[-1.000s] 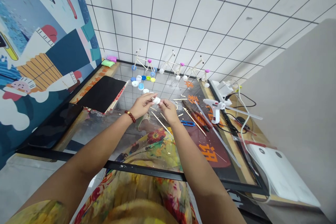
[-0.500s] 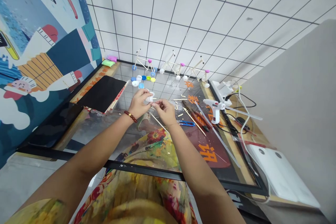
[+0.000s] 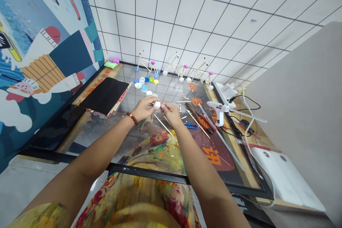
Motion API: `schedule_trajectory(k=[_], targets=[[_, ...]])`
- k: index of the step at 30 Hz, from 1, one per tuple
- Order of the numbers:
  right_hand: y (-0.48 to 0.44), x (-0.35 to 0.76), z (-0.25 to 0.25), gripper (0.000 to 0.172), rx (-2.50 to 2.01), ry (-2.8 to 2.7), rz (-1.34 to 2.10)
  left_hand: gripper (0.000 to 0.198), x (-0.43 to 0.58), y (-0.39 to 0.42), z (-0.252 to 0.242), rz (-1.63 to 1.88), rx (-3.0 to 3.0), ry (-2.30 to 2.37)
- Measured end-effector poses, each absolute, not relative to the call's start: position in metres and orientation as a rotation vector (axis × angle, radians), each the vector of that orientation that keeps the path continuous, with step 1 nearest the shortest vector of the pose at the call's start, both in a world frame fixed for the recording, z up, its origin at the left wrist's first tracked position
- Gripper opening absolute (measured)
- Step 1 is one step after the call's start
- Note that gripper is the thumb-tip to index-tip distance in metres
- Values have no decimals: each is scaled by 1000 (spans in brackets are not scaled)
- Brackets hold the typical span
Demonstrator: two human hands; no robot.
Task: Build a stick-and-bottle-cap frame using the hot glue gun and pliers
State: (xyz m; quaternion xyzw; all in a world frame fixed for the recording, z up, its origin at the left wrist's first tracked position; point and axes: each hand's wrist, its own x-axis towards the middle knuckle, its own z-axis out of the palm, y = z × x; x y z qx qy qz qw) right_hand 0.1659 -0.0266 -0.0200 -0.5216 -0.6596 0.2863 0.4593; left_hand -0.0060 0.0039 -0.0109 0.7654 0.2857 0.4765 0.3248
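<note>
Between the thumb and fingers of my left hand is a small white bottle cap, raised above the table. My right hand is pinched closed beside it, fingertips at the cap's right side; whatever they hold is too small to make out. Thin wooden sticks lie below the hands. Just beyond, loose white caps rest on the glossy tabletop, with blue, green and yellow caps farther back.
Three stick models with cap wheels stand along the tiled wall. At right are pliers, a blue cutter knife, a white glue gun, clear glue sticks and cables. A black folder lies left.
The white cap in my left hand has turned and moved slightly right and down. My right hand has shifted a little right, its fingertips now beside the cap.
</note>
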Motion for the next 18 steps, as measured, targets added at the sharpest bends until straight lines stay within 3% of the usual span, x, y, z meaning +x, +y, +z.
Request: schedule_trajectory(k=[5,11,18], targets=[[-32,162,-15,19,-1270,-1712,433,34,-4,3,-13,1104,1551,791],[-37,159,-12,21,-1319,-1985,159,37,-10,-2,-2,818,1207,701],[-34,159,-13,20,-1371,-1744,437,47,-4,2,-9,1060,1321,782]])
